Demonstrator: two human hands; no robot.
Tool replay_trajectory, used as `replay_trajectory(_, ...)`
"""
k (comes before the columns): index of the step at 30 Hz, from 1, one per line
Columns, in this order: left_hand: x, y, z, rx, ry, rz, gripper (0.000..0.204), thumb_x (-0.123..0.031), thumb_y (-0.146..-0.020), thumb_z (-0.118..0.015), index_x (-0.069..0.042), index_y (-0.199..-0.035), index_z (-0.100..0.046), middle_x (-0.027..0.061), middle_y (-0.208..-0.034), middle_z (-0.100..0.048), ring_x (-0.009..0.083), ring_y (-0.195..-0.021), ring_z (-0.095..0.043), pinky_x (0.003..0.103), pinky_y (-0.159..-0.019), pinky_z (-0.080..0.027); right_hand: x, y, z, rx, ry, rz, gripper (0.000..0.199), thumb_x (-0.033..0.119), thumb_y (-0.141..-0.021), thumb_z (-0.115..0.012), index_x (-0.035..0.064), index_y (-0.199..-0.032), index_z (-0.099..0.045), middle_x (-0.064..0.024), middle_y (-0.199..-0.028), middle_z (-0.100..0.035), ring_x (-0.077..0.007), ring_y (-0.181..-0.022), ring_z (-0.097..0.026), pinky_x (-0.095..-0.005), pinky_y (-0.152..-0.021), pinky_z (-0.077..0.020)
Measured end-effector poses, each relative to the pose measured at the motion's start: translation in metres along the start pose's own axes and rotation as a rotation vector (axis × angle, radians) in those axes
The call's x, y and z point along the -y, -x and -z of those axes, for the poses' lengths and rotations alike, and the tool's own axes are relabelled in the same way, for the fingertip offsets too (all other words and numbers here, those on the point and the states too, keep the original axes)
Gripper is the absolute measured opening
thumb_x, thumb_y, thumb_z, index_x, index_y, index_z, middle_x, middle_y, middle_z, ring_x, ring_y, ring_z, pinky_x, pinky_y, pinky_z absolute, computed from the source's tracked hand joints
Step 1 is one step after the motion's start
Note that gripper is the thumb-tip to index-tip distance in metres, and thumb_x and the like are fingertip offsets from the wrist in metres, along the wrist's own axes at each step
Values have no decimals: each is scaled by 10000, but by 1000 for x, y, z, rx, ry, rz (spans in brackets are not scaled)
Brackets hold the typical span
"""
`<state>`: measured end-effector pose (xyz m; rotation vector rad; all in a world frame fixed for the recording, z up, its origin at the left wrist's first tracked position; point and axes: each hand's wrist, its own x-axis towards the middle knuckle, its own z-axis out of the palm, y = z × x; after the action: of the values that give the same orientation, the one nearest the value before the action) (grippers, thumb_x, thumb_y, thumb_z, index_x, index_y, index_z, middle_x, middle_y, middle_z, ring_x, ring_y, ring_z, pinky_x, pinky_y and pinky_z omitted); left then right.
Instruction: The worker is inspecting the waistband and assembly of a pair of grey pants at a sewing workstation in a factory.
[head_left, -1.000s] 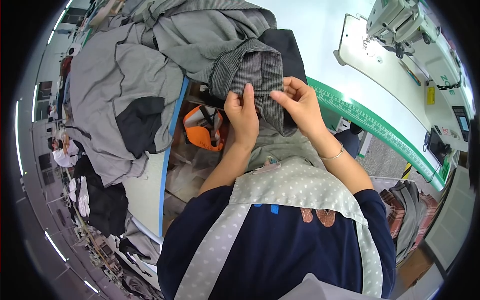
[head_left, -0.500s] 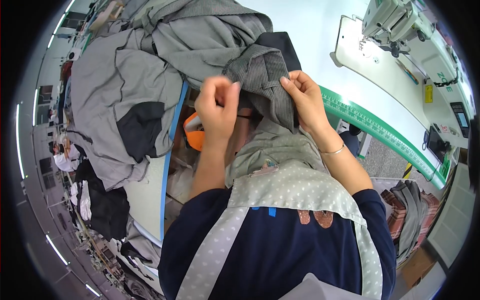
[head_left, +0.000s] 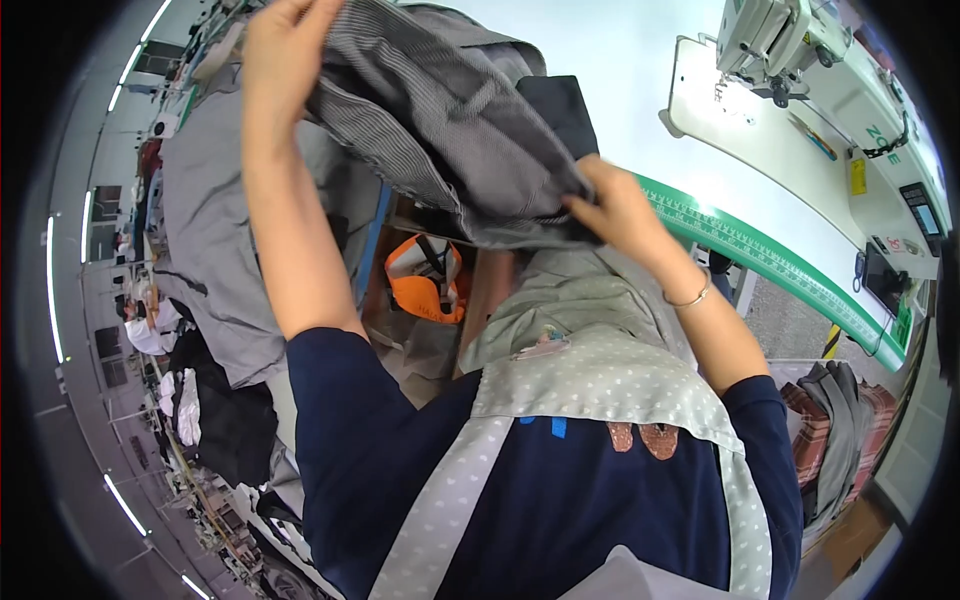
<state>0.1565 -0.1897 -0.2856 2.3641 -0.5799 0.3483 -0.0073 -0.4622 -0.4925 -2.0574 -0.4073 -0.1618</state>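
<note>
A grey pin-striped garment piece (head_left: 440,120) is stretched out in the air between my hands. My left hand (head_left: 285,45) grips its upper edge, raised high at the top left. Lower and to the right, my right hand (head_left: 615,205) pinches the garment's bottom corner. A dark fabric patch (head_left: 560,105) shows behind the garment. More grey cloth (head_left: 580,295) lies in my lap below my right hand.
A heap of grey garments (head_left: 210,230) covers the table at left. A white sewing table (head_left: 640,90) with a green ruler edge (head_left: 770,255) and a sewing machine (head_left: 775,35) lies to the right. An orange bag (head_left: 425,280) sits under the table. Folded clothes (head_left: 840,440) hang at lower right.
My left hand has swung up and to the left, pulling the striped garment open. My right hand has dropped slightly, still holding the lower corner.
</note>
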Motion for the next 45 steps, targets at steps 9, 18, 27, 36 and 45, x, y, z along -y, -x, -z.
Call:
replay_trajectory(9, -11, 7, 25, -9, 409, 221, 232, -208, -869, -615, -10, -987, -644, 16, -899, -638, 73, -805, -566, 208, -707, -424, -11, -37, 74, 9, -827, -294, 204, 146, -845, -635, -5, -981, -618, 5, -853, -630, -61, -780, -557, -196, -721, -446)
replay_trajectory(18, 26, 5, -19, 165, 554, 338, 187, -186, -908, -551, -18, -938, -626, -8, -786, -623, 46, -667, -549, 197, -617, -433, -11, -39, 81, -82, -837, -332, 306, 257, -917, -545, -7, -1063, -599, -31, -955, -643, -80, -860, -568, -220, -803, -440)
replay_trajectory(27, -28, 9, -124, 243, -110, -525, 375, -231, -821, -606, -66, -1156, -575, 155, -1103, -585, 311, -1043, -544, 372, -912, -413, -10, -45, 76, -43, -738, -240, 319, 281, -928, -525, -5, -1040, -612, -19, -930, -633, -65, -832, -544, -216, -759, -449)
replay_trajectory(36, -23, -8, -130, 565, -18, -473, 277, -255, -731, -697, -12, -839, -620, 117, -807, -605, 271, -805, -557, 334, -739, -433, 18, -33, 71, -136, -381, -94, 473, 100, -694, -716, 8, -1113, -517, -82, -953, -603, -162, -875, -567, -278, -797, -454)
replay_trajectory(45, -92, -16, -48, -101, -357, -447, 230, -207, -770, -628, -10, -738, -514, 158, -657, -520, 349, -603, -507, 382, -532, -389, 57, -38, 21, -769, 66, 230, 469, 53, -597, -747, 51, -943, -430, -106, -867, -458, -272, -754, -493, -343, -628, -437)
